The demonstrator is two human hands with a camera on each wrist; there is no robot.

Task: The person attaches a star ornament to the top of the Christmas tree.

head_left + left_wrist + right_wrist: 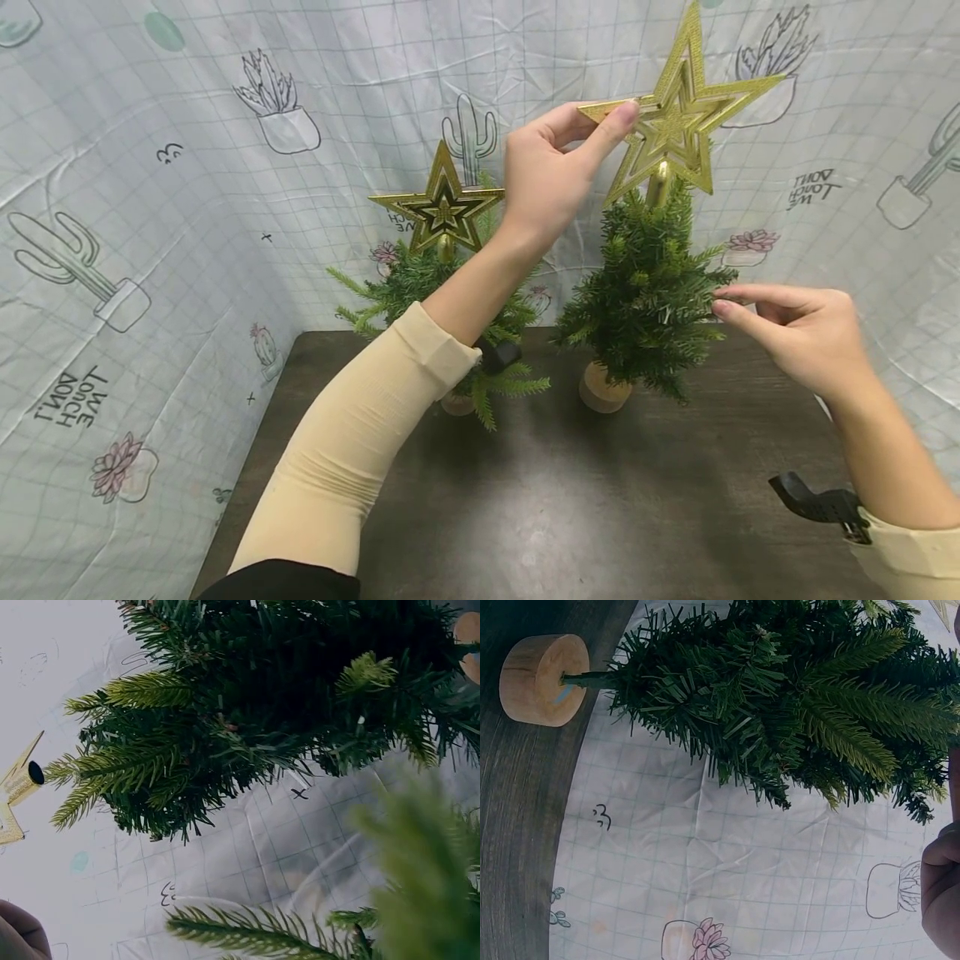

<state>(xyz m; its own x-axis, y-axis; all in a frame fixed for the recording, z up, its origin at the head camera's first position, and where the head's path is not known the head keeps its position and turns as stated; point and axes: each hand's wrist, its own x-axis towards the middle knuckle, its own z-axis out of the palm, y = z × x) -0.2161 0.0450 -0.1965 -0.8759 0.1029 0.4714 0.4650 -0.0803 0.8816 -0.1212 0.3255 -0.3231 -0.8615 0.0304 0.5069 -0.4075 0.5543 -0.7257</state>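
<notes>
My left hand (558, 167) pinches one point of a gold star tree topper (678, 121) between thumb and fingers. The star stands upright over the top of the right small artificial Christmas tree (652, 292). In the left wrist view, the open end of the topper's hollow socket (35, 772) faces the tree's tip, seemingly just apart from it. At that tree's right side, my right hand (806, 333) pinches the end of a branch with thumb and index finger. A round wooden base (544, 680) carries the tree.
To the left, behind my left forearm, stands a second small tree (405, 279) topped by another gold star (444, 208). Both trees are on a dark wooden table (540, 517). A patterned cloth (187, 233) hangs around the back and sides. Black mounts sit at the wrists.
</notes>
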